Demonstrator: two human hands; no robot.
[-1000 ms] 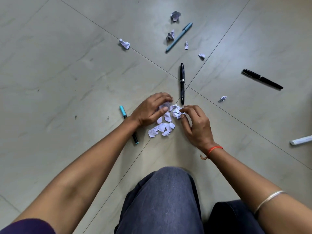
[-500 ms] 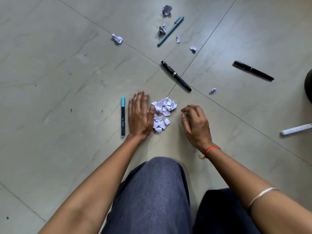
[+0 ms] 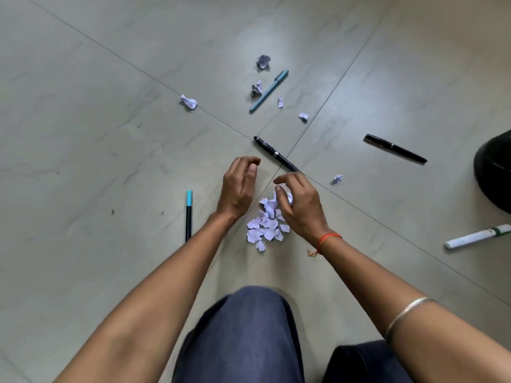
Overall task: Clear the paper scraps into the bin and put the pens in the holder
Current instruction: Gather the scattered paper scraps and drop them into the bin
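Note:
A pile of small white paper scraps (image 3: 265, 228) lies on the tiled floor in front of my knees. My right hand (image 3: 301, 208) is over the pile's far end, fingers and thumb curled around some scraps. My left hand (image 3: 239, 189) hovers just left of the pile, fingers bent, holding nothing. A black pen (image 3: 276, 154) lies just beyond both hands. Further off are a second black pen (image 3: 395, 148), a teal pen (image 3: 269, 91), a blue-capped black marker (image 3: 188, 217) and a white marker (image 3: 478, 236). No pen holder is in view.
Loose crumpled scraps lie further out: one far left (image 3: 188, 102), several around the teal pen (image 3: 256, 88), one to the right (image 3: 336, 179). A dark round bin (image 3: 495, 175) is cut off by the right edge. My knee (image 3: 243, 335) fills the lower middle.
My left hand lifted off the floor and curled, moving away from the pile's edge. My right hand moved left onto the pile and closed over scraps. The camera tilted slightly.

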